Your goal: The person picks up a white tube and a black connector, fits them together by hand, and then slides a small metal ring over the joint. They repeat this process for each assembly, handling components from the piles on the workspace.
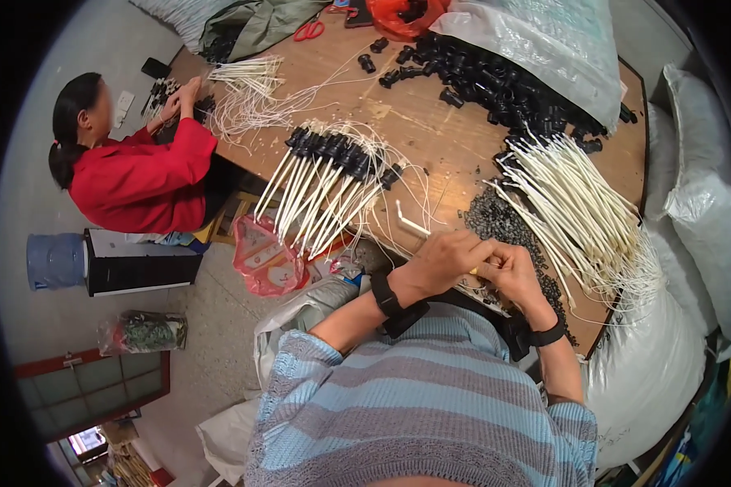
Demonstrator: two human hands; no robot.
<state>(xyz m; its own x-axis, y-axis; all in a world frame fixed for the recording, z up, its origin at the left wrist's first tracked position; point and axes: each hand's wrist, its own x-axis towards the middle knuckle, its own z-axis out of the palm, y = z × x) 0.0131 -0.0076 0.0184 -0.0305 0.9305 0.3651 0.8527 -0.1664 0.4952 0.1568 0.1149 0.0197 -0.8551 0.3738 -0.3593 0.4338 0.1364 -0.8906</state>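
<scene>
My left hand is closed at the table's near edge, with a white sleeved wire sticking out past its knuckles, its tip bent upward. Close beside it, my right hand pinches with thumb and fingers. A small yellowish bit shows between the two hands; what the right fingers grip is too small to make out. Just beyond my hands lies a spread of small dark grey pieces. To the right rests a large bundle of white sleeved wires. On the left, several white wires end in black sockets.
A heap of black plastic sockets spills from a white sack at the far side. Red scissors lie far left. A person in a red top works at the table's left. Stuffed white sacks stand at the right.
</scene>
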